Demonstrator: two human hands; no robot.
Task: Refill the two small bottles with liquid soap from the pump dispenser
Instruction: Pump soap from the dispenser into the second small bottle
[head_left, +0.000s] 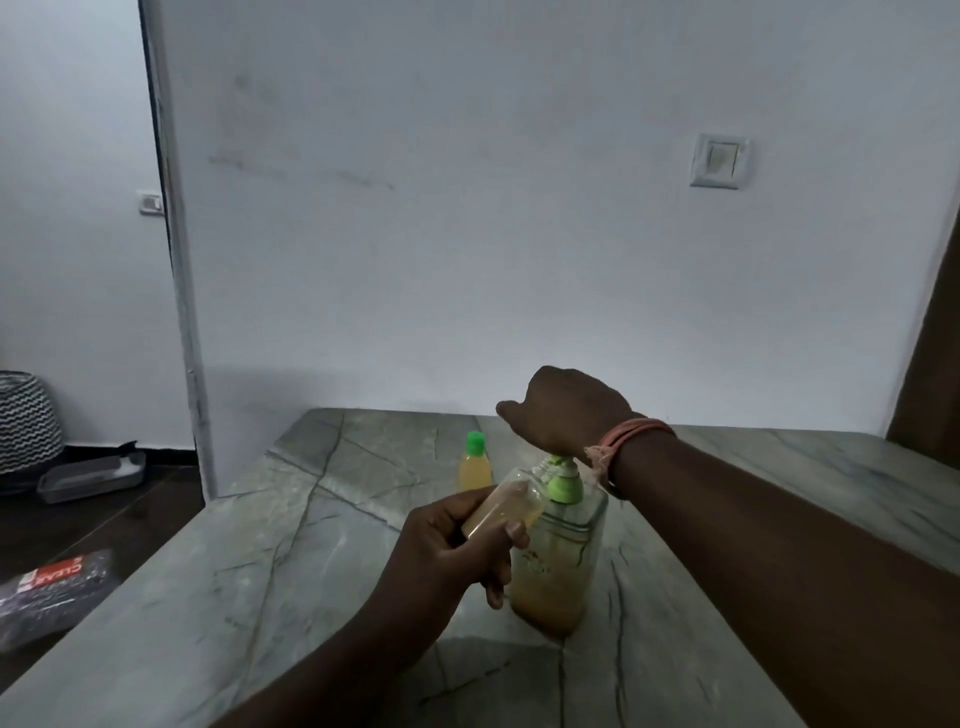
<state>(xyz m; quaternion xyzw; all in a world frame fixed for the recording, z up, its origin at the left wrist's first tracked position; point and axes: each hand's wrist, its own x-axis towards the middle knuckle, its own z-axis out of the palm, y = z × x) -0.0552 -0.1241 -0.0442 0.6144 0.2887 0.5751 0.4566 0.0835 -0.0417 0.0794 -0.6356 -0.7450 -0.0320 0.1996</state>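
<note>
Forearms enter from the near edge, both bare, reaching over the bench.

Bench (218, 597): grey-green stone top with dark veins, its far edge against a pale wall (467, 208); the left edge drops to a dark floor.

Pump dispenser (558, 566): clear, square-shouldered, standing upright near the middle of the bench, towards the far half. Amber soap fills its lower part. Green collar and pump head on top.

Right hand (563, 410): above the dispenser, palm down on the pump head, fingers curled loosely downward; the fingertips are hidden, so whether they grip the head cannot be told. A pink-orange thread band (623, 441) circles the wrist.

Left hand (457, 540): just left of the dispenser, fingers and thumb closed round the lower body of an open small bottle.

Open small bottle (506, 506): clear, uncapped, partly filled with amber soap, tilted so its neck points up and right to the pump spout. Contact between neck and spout is unclear.

Capped small bottle (474, 465): upright on the bench beyond the left hand, nearer the far edge, green cap on, yellow soap nearly to the shoulder.

Floor items, left of the bench: a zigzag-patterned basket (23, 421), a grey tray (91, 478), a dark packet with a red label (52, 592).

Wall switch (719, 160): white, upper right.
</note>
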